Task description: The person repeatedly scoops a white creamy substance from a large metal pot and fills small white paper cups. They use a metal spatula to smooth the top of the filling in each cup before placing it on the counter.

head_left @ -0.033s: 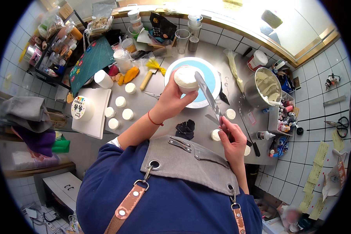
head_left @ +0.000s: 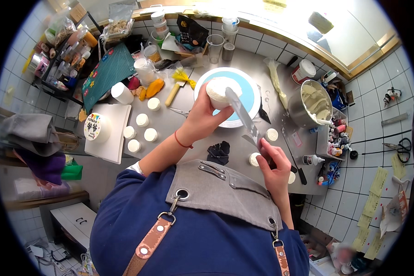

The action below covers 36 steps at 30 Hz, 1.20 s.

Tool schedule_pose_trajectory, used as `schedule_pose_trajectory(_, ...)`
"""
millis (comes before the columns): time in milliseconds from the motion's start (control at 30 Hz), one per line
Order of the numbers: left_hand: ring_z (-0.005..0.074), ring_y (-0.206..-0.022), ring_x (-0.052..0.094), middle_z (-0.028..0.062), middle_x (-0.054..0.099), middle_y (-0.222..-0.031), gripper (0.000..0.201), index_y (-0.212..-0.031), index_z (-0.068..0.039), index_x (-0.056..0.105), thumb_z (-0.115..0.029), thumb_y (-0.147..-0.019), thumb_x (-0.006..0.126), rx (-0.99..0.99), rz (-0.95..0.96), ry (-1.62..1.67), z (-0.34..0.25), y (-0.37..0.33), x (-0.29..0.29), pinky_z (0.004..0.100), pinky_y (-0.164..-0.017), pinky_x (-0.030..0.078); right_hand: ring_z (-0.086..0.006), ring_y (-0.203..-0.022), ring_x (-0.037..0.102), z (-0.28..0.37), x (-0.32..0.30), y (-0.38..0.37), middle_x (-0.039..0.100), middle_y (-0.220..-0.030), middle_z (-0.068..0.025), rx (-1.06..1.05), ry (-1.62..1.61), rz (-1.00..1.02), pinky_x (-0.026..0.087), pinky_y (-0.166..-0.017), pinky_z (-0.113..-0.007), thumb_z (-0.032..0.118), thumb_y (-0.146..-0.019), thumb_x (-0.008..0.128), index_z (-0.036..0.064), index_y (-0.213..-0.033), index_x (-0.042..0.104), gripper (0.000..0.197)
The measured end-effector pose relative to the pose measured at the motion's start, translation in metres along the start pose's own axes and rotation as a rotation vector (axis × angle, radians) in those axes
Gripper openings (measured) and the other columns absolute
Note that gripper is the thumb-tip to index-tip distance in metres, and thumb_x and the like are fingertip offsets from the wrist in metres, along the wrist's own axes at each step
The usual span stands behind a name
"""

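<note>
My left hand point(head_left: 203, 117) is wrapped round a small round cup of white cream point(head_left: 219, 90), held tilted over the blue-topped turntable point(head_left: 252, 97). In my right hand point(head_left: 276, 166) is an icing spatula point(head_left: 244, 117), its handle mostly hidden by the fingers. The long metal blade reaches up and left, with its tip against the cream at the cup's right side. Several similar small white cups, such as one cup point(head_left: 150, 134), stand on the metal table to the left, and others, among them a cup point(head_left: 271, 134), stand near my right hand.
A metal mixing bowl of cream point(head_left: 313, 103) stands at the right, next to a filled piping bag point(head_left: 276, 83). At the left a decorated white cake point(head_left: 98, 128) sits on a white board point(head_left: 116, 138). A dark crumpled cloth point(head_left: 218, 152) lies near my body, and scissors point(head_left: 179, 112) lie beyond the left forearm.
The spatula blade has shifted slightly left and down across the cup. My left hand has turned the cup a little, so its cream top tilts differently.
</note>
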State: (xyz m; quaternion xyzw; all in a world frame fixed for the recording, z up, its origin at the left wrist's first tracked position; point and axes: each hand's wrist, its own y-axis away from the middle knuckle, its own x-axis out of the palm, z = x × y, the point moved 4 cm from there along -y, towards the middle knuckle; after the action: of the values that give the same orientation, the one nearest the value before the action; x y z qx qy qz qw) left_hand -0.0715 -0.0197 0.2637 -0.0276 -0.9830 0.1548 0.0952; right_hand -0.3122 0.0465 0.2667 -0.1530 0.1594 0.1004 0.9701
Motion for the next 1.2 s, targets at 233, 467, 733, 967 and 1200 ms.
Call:
schedule_pose_trajectory(233, 0.0146, -0.115, 0.054, 0.0075, 0.053, -0.122, 0.077, -0.13, -0.006, 0.029, -0.005, -0.075, 0.083, 0.1, -0.119, -0.314, 0.003, -0.001, -0.008, 0.0294, -0.097, 0.046, -0.0083, -0.078, 0.06, 0.007, -0.005, 0.001, 0.066, -0.093, -0.0061, -0.09, -0.006, 0.026, 0.048, -0.071, -0.021, -0.005, -0.077, 0.073, 0.0013, -0.122, 0.066, 0.046)
schedule_pose_trajectory(467, 0.0181, -0.115, 0.053, 0.0109, 0.05, -0.121, 0.08, -0.13, -0.003, 0.025, -0.012, -0.075, 0.082, -0.004, -0.158, -0.296, 0.063, -0.009, -0.027, 0.0319, -0.098, 0.045, -0.0033, -0.071, 0.047, -0.1, -0.074, -0.024, 0.061, -0.093, 0.0019, 0.408, -0.101, -0.419, 0.042, -0.062, -0.02, 0.006, -0.093, 0.061, 0.0071, -0.133, 0.06, 0.039)
schedule_pose_trajectory(733, 0.0202, -0.118, 0.052, 0.0136, 0.049, -0.125, 0.076, -0.133, 0.0, 0.026, -0.013, -0.079, 0.079, -0.144, -0.094, -0.107, 0.109, -0.018, -0.027, 0.0326, -0.098, 0.046, -0.0377, -0.097, 0.06, -0.241, -0.18, -0.045, 0.059, -0.106, -0.0185, 0.412, 1.032, -0.485, 0.049, -0.082, -0.048, 0.016, -0.092, 0.057, 0.0154, -0.14, 0.051, 0.048)
schedule_pose_trajectory(967, 0.0186, -0.116, 0.054, 0.0095, 0.05, -0.121, 0.07, -0.125, -0.005, 0.032, -0.007, -0.075, 0.082, 0.063, -0.13, -0.412, 0.089, -0.03, -0.031, 0.033, -0.1, 0.045, -0.0298, -0.085, 0.065, -0.132, -0.078, -0.008, 0.06, -0.098, -0.01, 0.325, 0.851, -0.249, 0.053, -0.073, -0.043, 0.006, -0.087, 0.061, 0.0219, -0.135, 0.058, 0.051)
schedule_pose_trajectory(1200, 0.0197, -0.109, 0.059, 0.0098, 0.058, -0.112, 0.068, -0.119, -0.005, 0.042, -0.014, -0.069, 0.088, -0.075, -0.157, -0.372, 0.162, -0.042, -0.048, 0.033, -0.093, 0.049, -0.0273, -0.079, 0.064, -0.068, -0.03, -0.033, 0.061, -0.094, -0.007, 0.099, 0.796, -0.173, 0.054, -0.069, -0.04, 0.003, -0.084, 0.063, 0.0239, -0.132, 0.061, 0.052)
